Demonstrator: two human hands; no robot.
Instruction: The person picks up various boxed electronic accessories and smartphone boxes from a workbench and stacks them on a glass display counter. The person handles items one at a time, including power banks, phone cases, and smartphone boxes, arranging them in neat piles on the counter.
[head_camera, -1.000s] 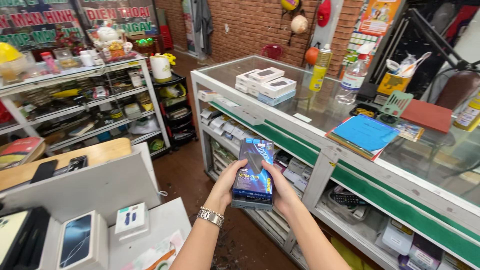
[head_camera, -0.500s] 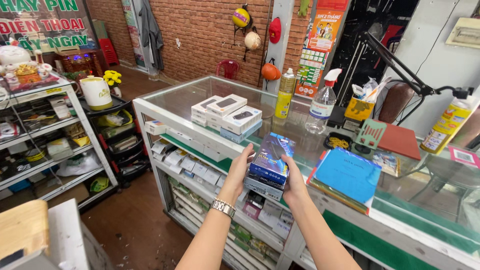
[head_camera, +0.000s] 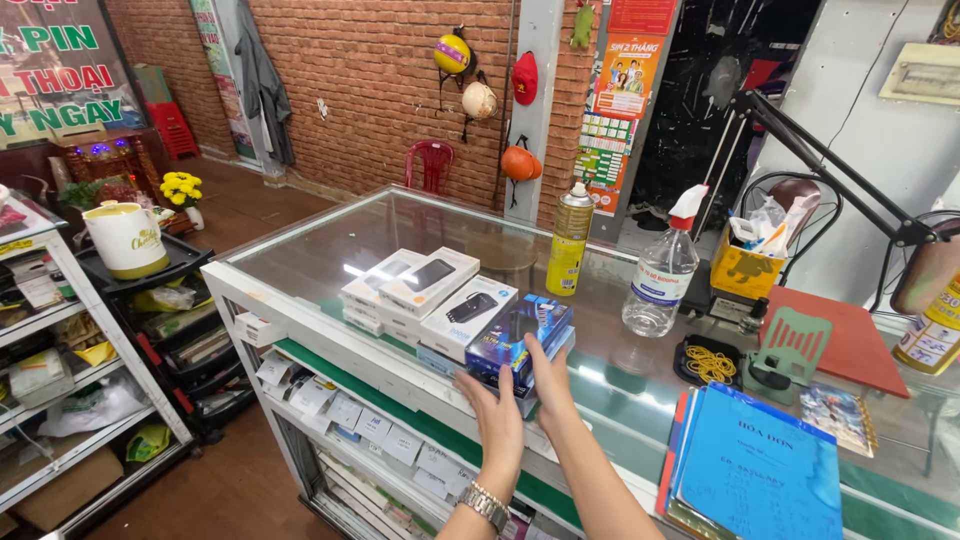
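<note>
A: Item one, the largest: glass counter (head_camera: 330, 250), running from near left to far right, with shelves of small packets under it.

B: I log next the blue folder (head_camera: 765, 470) at the near right, lying flat on the glass. Then?

A: White boxes (head_camera: 425, 290), stacked in the counter's middle, left of the hands. Behind them a yellow spray can (head_camera: 570, 238) and a clear spray bottle (head_camera: 664, 270), both upright, further back.

B: And the held item?

A: Blue box (head_camera: 515, 335), dark with bright print, resting on the glass just right of the white stack, touching it or nearly so. I see my left hand (head_camera: 497, 420) flat against its near end, fingers straight, pressing rather than clasping. My right hand (head_camera: 545, 375) lies along its right side, fingers laid on the top edge; a light hold, not clenched.

B: Smallest entries?

A: A silver watch (head_camera: 487, 503) on the left wrist, and yellow rubber bands (head_camera: 712, 363) in a dark tray to the right.
</note>
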